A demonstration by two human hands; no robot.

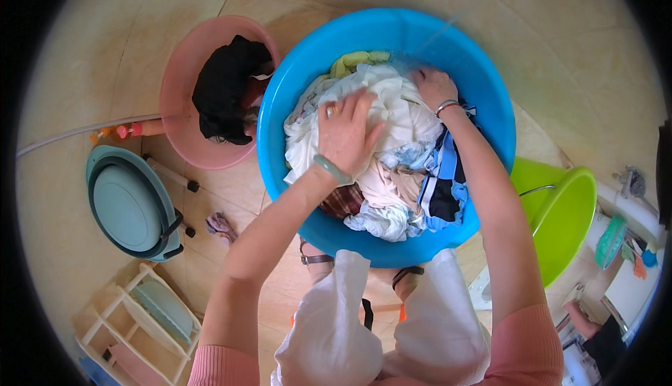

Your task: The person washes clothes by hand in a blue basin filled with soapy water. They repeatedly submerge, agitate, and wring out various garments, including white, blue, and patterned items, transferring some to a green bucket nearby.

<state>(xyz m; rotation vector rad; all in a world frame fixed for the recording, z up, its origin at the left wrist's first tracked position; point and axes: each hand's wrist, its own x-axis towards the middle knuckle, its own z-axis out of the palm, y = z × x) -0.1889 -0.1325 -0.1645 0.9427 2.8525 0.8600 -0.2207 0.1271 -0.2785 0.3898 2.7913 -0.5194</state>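
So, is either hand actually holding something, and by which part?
The left hand lies spread on the white cloth, gripping nothing; whether the right hand grips anything cannot be told.

no legible text, label, number or sign anywhere in view

We're in soft, bright light here, pale highlights washing over the crumpled white cotton-like cloth (404, 109); the smooth beige wall (567, 43) bends rimward, and black swallows our corners!
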